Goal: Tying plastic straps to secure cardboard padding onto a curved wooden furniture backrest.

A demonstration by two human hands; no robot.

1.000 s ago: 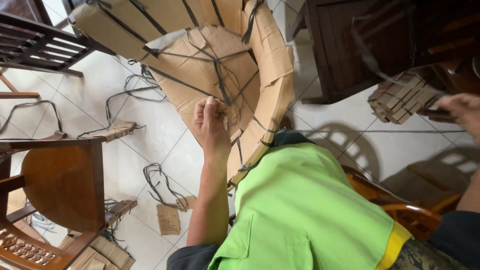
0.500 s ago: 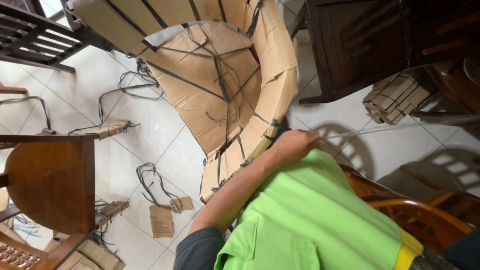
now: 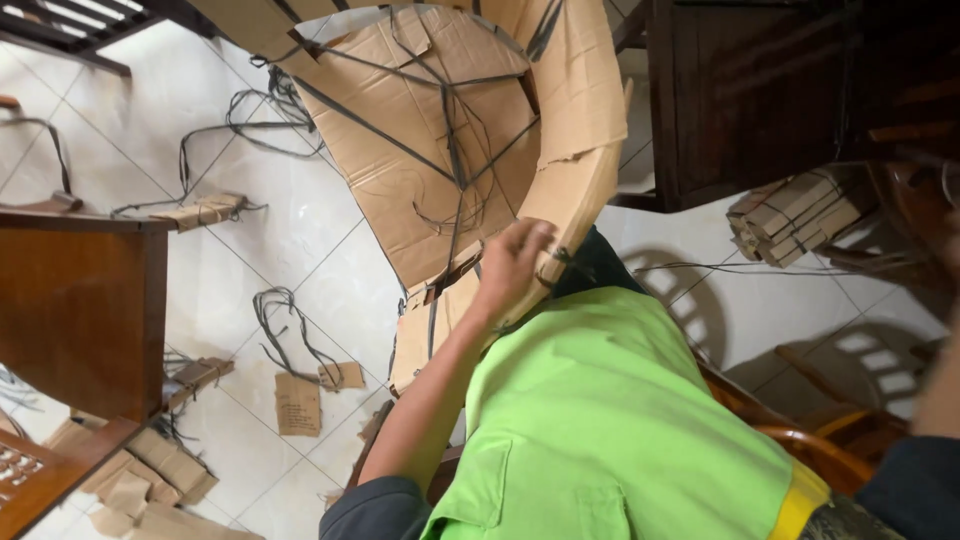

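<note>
Gripping the lower edge of the cardboard wrapping (image 3: pixel 440 170), our left hand (image 3: pixel 512 268) is closing its fingers around the curved cardboard strip where it bends down toward our body; the fingers are curled tight on the board, clamped rather than spread; our left forearm is reaching up from the dark sleeve at the bottom of the view. We are looking down at a rounded piece of furniture fully covered in brown cardboard and tied with thin dark straps (image 3: pixel 455 130) that are crossing over its flat middle panel; it is sitting on the white tiled floor (image 3: pixel 200 270) directly ahead of us, touching our bright green shirt (image 3: pixel 600 420) at its near edge. Our right hand is only showing as a blurred sliver at the right border, so we cannot tell whether it is open or holding anything.

Lying loose on the tiles to the left are cut strap loops (image 3: pixel 285 325) and small cardboard scraps (image 3: pixel 298 403); a brown wooden tabletop (image 3: pixel 75 310) is standing at the left edge; more cardboard offcuts (image 3: pixel 140 480) are piling up below it. A dark wooden cabinet (image 3: pixel 760 90) is standing at the upper right; a small strapped cardboard bundle (image 3: pixel 795 215) is resting on the floor beside it, well apart from our working hand; a curved wooden chair arm (image 3: pixel 810 440) is showing at the lower right.
</note>
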